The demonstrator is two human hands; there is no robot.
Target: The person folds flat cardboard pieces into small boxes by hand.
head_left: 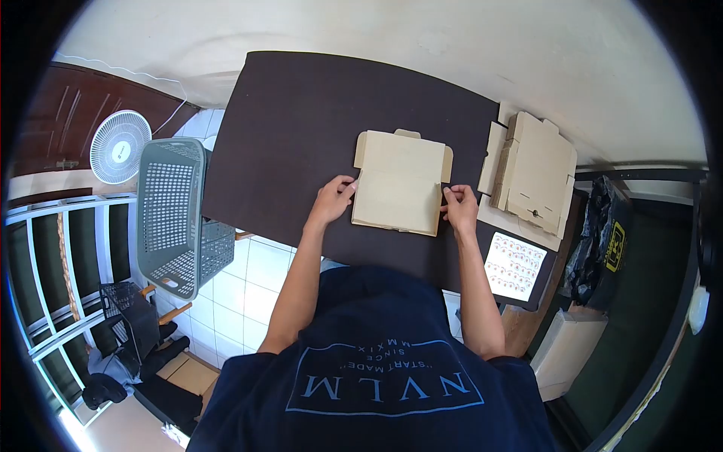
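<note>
A partly folded cardboard box (399, 184) lies on the dark table (301, 113), with its lid panel opened out toward the far side and small flaps at its edges. My left hand (334, 199) is at the box's left edge, thumb and fingers pinched together at the side panel. At the right edge, my right hand (460, 206) has its fingertips closed on the side flap. Both hands touch the cardboard near the middle crease.
Flat cardboard blanks (536, 169) are stacked at the table's right end. A sticker sheet (515, 265) lies in front of them. A grey basket (172, 215) and a white fan (120, 148) stand to the left. A black plastic bag (595, 248) is at the right.
</note>
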